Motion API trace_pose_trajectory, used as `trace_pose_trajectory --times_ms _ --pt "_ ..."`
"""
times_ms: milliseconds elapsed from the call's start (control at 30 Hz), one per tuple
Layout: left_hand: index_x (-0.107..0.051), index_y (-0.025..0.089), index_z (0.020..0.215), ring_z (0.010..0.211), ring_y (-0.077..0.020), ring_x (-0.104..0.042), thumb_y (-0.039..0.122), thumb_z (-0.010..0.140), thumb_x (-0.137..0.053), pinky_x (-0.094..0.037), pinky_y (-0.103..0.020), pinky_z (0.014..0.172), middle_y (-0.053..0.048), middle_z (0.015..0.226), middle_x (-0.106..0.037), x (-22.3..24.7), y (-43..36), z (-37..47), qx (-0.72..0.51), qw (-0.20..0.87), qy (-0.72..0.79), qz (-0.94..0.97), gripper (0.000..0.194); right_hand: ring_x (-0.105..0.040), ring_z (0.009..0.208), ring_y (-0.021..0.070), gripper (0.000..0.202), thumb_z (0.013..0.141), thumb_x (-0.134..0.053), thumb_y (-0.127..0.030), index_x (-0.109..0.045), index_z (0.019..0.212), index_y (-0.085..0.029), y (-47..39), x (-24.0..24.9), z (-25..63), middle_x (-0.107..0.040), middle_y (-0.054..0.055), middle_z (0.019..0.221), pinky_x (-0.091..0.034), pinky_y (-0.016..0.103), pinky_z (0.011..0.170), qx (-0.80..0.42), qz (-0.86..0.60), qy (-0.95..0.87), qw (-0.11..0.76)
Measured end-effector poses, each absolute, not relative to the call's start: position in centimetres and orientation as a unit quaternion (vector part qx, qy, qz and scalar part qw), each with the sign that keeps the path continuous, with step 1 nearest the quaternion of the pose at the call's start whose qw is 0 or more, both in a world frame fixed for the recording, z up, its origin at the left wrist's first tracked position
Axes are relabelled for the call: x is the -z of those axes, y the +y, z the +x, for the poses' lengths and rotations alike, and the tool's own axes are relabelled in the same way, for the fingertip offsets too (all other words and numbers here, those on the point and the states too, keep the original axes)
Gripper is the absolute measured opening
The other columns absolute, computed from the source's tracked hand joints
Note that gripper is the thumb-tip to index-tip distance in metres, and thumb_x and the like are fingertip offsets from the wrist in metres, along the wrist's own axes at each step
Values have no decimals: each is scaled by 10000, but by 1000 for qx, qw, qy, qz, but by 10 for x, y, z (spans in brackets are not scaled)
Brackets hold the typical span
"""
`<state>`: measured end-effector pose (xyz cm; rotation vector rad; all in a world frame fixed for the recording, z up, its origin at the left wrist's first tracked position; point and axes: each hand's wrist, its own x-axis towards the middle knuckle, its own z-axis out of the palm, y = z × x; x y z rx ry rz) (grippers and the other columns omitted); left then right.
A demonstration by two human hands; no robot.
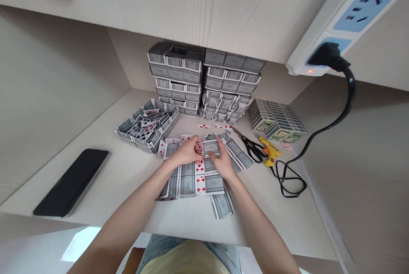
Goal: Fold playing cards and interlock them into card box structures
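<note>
Grey-patterned playing cards lie joined in a flat panel (187, 180) in front of me, with a strip of red-suited faces showing along it. My left hand (188, 151) rests on the panel's upper part, its fingers curled against the edge of a face-down card (211, 147). On that card's right side is my right hand (223, 161), thumb and index finger apart, touching the card between them. Beside it, more joined cards (239, 154) fan out to the right. A lower card piece (223, 205) sticks out toward the table's front edge.
A card-made tray (140, 144) holds loose cards at left, near a black phone (72, 182). Card boxes (179, 69) are stacked behind. Black scissors (252, 148), a yellow glue gun (270, 150) with its cord, and packed decks (277, 120) stand right. A power strip (345, 22) hangs above.
</note>
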<state>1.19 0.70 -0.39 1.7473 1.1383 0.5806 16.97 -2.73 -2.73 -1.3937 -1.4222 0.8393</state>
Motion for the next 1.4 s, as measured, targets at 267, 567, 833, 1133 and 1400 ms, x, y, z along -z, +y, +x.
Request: trace_pose_trajectory --times_ms 267,567,833,1133,1400 --pt "-442 199 871 465 -119 -580 132 561 -614 -412 -200 458 96 551 -541 0 6 12 -234 476 468 707 360 -353 1230 203 626 683 -510 -183 -352 1288 -189 -27 29 168 -391 62 1340 -234 394 1037 -326 -566 -583 483" --pt "-443 214 909 460 -126 -594 156 578 -627 -442 -206 442 100 555 -526 6 9 12 -237 527 460 674 384 -459 1127 189 581 705 -486 -174 -340 1267 -193 -27 28 167 -512 67 1208 -273 384 1013 -359 -532 -584 497" --pt "-433 214 916 463 -144 -608 136 586 -628 -451 -211 429 93 546 -537 8 10 12 -243 530 450 676 391 -505 1050 179 503 713 -478 -170 -377 1204 -208 -27 25 166 -549 53 1134 -319 365 976 -369 -518 -579 511" --pt "-374 204 896 431 -117 -587 119 622 -632 -469 -218 427 93 581 -504 5 8 14 -262 594 438 621 386 -399 1166 183 533 697 -476 -154 -355 1215 -193 -26 22 166 -440 67 1255 -272 353 1004 -344 -533 -598 490" --pt "-397 201 878 449 -139 -612 179 806 -432 -489 -243 412 67 595 -485 7 12 18 -271 609 484 567 84 -349 1216 182 560 695 -459 -141 -333 1240 -159 -26 26 166 -398 93 1297 -231 345 1032 -328 -550 -611 466"
